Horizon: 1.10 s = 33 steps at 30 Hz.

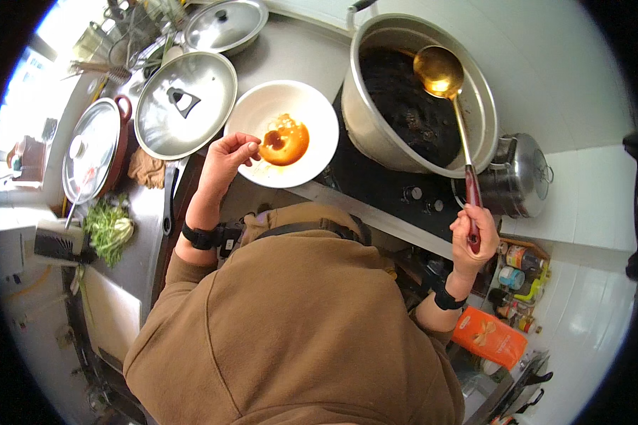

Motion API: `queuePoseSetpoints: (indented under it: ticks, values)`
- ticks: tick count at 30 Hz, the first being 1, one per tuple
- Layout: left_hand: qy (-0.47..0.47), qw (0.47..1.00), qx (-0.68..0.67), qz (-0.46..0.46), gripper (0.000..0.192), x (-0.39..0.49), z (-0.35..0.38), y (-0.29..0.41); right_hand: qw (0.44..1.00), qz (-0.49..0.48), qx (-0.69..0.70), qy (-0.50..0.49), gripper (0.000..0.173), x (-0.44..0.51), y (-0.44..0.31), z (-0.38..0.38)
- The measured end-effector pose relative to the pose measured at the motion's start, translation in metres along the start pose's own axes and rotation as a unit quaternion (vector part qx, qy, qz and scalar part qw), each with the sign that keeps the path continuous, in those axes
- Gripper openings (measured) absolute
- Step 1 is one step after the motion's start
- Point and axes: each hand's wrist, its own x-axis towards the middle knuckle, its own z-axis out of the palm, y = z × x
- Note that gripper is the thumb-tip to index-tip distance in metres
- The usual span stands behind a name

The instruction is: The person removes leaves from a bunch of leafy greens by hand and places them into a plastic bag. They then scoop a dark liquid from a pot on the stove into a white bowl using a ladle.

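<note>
My right hand [475,240] grips the dark red handle of a gold-coloured ladle [439,69]. The ladle's bowl is over a large metal stockpot [420,166], above the dark liquid [404,114] inside. My left hand [227,159] is at the left side of a white bowl [319,114], thumb and fingertips drawn together over its inner edge. I see nothing between those fingertips. Brown sauce [297,151] lies in the bottom of the bowl. The bowl sits at the near edge of the counter, left of the stockpot.
The stockpot stands on a black gas stove [383,180]; a lidded steel pot [521,175] is right of it. Left are a large pan lid [204,90], a red lidded pan [93,149], leafy greens [109,226] and a brown cloth [148,169]. Bottles and an orange package [489,337] are at lower right.
</note>
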Motion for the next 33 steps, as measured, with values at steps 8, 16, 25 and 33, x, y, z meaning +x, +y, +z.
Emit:
queuePoseSetpoints:
  ticks: [8,16,25,33]
  values:
    - [0.18,0.975,0.011,-0.128,0.017,-0.066,-0.038,-0.051,0.992,0.071,0.096,-0.031,0.019,-0.001,0.012,0.009]
    - [0.382,0.924,-0.014,0.009,0.017,-0.112,-0.111,-0.044,0.989,0.095,0.102,-0.051,0.023,0.012,0.016,0.016]
    - [0.524,0.749,0.398,-0.078,0.02,-0.149,-0.239,-0.075,0.99,0.081,0.102,-0.055,0.023,0.022,0.015,0.022]
    - [0.553,0.734,0.394,0.019,0.023,-0.155,-0.208,-0.019,0.983,0.085,0.155,-0.053,0.024,0.019,0.009,0.022]
